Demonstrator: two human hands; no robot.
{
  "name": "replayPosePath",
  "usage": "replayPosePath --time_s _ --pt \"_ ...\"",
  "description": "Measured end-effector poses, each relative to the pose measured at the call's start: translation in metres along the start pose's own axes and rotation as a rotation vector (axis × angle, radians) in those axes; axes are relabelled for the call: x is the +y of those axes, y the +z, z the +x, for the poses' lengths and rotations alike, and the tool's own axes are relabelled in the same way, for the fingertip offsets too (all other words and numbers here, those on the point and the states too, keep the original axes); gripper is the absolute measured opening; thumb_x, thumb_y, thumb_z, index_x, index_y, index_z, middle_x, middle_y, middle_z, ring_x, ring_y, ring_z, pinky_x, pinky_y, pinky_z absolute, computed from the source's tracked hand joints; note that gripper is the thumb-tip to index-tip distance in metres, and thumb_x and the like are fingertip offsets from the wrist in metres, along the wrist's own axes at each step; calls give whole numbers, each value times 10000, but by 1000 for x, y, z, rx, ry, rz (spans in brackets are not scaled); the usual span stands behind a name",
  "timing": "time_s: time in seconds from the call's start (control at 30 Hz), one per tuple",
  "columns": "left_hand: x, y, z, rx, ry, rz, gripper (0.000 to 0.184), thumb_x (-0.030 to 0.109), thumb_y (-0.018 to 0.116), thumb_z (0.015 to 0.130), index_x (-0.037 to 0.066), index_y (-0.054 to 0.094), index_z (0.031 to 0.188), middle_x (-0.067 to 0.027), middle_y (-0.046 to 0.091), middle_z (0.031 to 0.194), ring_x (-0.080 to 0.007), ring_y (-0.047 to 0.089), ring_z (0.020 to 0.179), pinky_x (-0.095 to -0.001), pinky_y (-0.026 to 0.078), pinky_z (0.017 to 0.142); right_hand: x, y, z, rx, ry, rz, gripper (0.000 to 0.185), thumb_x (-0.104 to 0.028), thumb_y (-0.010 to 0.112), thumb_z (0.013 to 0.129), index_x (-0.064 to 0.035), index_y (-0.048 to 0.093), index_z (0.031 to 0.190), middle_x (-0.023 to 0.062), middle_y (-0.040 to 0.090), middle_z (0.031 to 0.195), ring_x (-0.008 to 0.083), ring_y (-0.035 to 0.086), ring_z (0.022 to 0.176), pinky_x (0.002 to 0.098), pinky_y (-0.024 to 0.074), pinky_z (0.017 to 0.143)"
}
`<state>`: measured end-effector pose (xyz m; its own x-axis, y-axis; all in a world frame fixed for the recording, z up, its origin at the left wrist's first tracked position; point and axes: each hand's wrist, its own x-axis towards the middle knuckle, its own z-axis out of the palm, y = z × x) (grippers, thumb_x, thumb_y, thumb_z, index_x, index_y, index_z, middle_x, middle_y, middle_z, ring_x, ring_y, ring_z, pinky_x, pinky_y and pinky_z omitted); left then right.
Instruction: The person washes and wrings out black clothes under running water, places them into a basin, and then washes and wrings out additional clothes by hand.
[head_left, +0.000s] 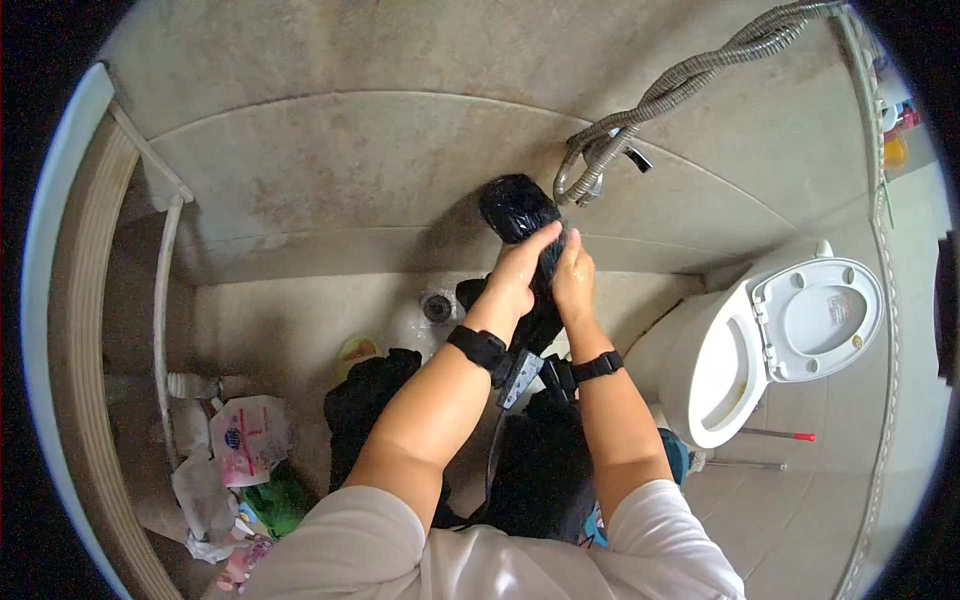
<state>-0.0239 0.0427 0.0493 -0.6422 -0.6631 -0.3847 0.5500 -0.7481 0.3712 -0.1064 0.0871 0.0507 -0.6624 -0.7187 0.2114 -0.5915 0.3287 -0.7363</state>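
Note:
A wet, shiny black item (515, 205) hangs in front of the tiled wall, just below a metal tap (590, 180). It could be a plastic bag or soaked cloth; I cannot tell which. My left hand (514, 272) grips it from the left, fingers pointing up along it. On its right side my right hand (574, 278) presses against it, fingers close together. Both hands look wet, and the item's lower part passes between them. Black straps circle both wrists, and a small grey patterned box (520, 380) with a cable hangs between my forearms.
A coiled metal hose (690, 80) runs from the tap to upper right. The toilet (715, 370) stands at right with its lid raised. A round floor drain (436, 307) lies below. At lower left are a pink-and-white pouch (250, 440) and a green cloth (277, 500).

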Motion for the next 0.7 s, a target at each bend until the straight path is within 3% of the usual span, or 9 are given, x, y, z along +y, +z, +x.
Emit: replayPosePath --time_s 0.13,0.2,0.27,0.3,0.33,0.43,0.53,0.6,0.7 --pt "-2 -12 -8 -114 209 722 540 432 719 744 56 596 1112 -54 612 1090 -182 562 978 -307 426 872 2 -20 15 -85 91 19 682 -497 319 939 98 605 765 310 597 751 451 592 751 465 440 724" --pt "-8 -14 -16 -252 256 1064 611 433 715 750 39 544 1184 -56 596 1122 -171 545 1026 -316 409 912 -1 -29 23 -157 95 -20 679 -518 335 931 100 601 841 312 590 784 421 584 752 436 446 750" --pt "-31 -16 -7 -263 574 892 561 423 692 778 47 554 1171 -58 601 1114 -178 556 1014 -318 420 896 -7 -26 26 -63 13 19 642 -505 337 940 84 592 953 269 615 896 348 576 811 389 438 804" --pt "-34 -20 -4 -258 382 702 516 410 673 799 53 561 1155 -56 608 1094 -180 569 989 -320 434 877 -11 -33 21 -256 106 366 600 -471 372 947 76 539 1127 183 592 1060 224 529 997 315 382 914" --pt "-30 -19 -3 -249 193 508 473 398 654 819 60 569 1139 -53 614 1075 -182 581 964 -323 448 859 -12 -33 25 -331 224 609 533 -420 406 951 57 541 1149 128 578 1129 221 520 1061 322 368 945" --pt "-34 -16 1 -151 -40 112 386 398 617 846 91 599 1079 -38 638 1011 -183 613 868 -337 481 797 -3 -39 23 -390 361 878 458 -349 428 954 56 557 1124 118 590 1110 216 537 1034 323 378 943" --pt "-39 0 -4 -74 3 11 389 427 607 843 100 611 1054 -44 645 1005 -198 615 873 -357 478 811 1 -46 31 -339 36 577 395 -303 440 952 47 579 1073 115 600 1078 201 559 975 322 413 912" --pt "-37 3 -6 -29 38 -43 395 447 596 843 104 618 1038 -49 648 1003 -210 616 879 -369 474 825 -14 -48 35 -167 97 691 341 -284 482 933 10 651 961 97 636 973 191 568 926 316 448 846" --pt "-28 -1 -3 -10 -80 -409 459 513 518 860 97 617 1025 -70 641 1051 -237 599 964 -390 447 878 -30 -47 41 -429 366 1013 263 -184 484 916 29 584 1034 133 617 1014 224 589 894 336 481 836"
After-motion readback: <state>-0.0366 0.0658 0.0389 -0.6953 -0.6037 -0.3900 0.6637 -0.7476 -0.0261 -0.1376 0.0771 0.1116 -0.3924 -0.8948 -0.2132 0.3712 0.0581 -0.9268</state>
